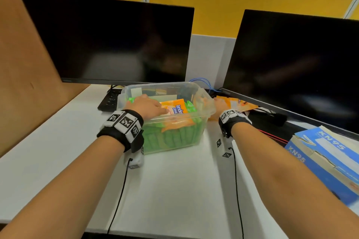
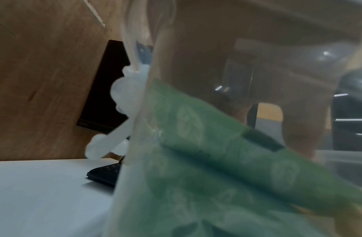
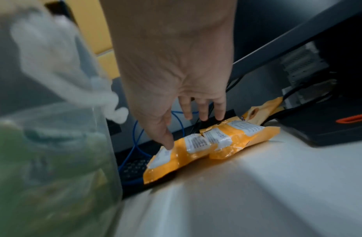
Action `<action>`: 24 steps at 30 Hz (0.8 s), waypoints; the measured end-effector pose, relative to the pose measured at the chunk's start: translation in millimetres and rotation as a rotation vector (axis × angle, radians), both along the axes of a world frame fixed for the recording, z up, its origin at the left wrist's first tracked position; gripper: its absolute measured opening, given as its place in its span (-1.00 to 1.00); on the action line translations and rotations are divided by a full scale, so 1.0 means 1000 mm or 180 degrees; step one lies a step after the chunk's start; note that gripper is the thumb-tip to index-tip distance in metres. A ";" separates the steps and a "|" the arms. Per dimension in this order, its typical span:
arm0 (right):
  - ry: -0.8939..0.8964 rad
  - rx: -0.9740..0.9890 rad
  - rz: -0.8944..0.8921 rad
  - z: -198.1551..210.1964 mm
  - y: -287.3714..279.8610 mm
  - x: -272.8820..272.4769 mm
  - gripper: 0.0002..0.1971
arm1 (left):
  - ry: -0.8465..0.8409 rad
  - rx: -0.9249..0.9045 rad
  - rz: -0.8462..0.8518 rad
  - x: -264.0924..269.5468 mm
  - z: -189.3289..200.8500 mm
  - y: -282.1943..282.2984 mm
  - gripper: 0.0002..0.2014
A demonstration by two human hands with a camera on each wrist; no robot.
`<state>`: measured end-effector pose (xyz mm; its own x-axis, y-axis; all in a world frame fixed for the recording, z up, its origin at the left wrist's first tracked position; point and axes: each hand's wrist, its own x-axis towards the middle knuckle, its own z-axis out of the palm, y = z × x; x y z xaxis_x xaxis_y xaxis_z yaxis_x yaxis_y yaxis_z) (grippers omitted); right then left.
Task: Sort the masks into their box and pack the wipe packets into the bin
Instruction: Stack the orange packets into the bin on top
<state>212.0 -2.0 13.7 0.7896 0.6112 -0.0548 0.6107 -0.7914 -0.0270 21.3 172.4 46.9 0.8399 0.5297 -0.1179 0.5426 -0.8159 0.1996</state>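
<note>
A clear plastic bin (image 1: 202, 122) stands mid-desk, holding green wipe packets (image 1: 174, 137) with orange ones (image 1: 177, 107) on top. My left hand (image 1: 149, 105) is inside the bin, fingers lying over an orange packet; whether it grips it is hidden. Through the bin wall (image 2: 196, 48) I see green packets (image 2: 216, 160). Right of the bin, my right hand (image 3: 186, 129) hangs spread over orange packets (image 3: 196, 149) on the desk, thumb tip touching the nearest one. The blue KN95 mask box (image 1: 326, 161) lies at the right edge.
Two dark monitors (image 1: 116, 44) (image 1: 295, 68) stand behind the bin. A black keyboard (image 1: 109, 101) lies at its back left, and a blue cable (image 3: 139, 144) runs behind the packets. A black pouch (image 1: 268, 118) sits under the right monitor. A wooden partition (image 1: 23, 64) bounds the left.
</note>
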 end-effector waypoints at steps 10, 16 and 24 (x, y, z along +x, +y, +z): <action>0.0396 -0.0858 -0.0383 -0.038 0.003 0.000 -0.15 | -0.0167 -0.0209 -0.0168 0.003 -0.002 0.004 -0.76; -0.0147 0.0035 -0.0082 -0.043 -0.003 -0.018 -0.47 | -0.0131 -0.0153 -0.0220 -0.001 0.003 -0.001 -0.76; 0.0065 0.2279 -0.0651 0.001 -0.037 -0.012 -0.82 | -0.0089 -0.0190 -0.0401 -0.006 0.010 -0.007 -0.67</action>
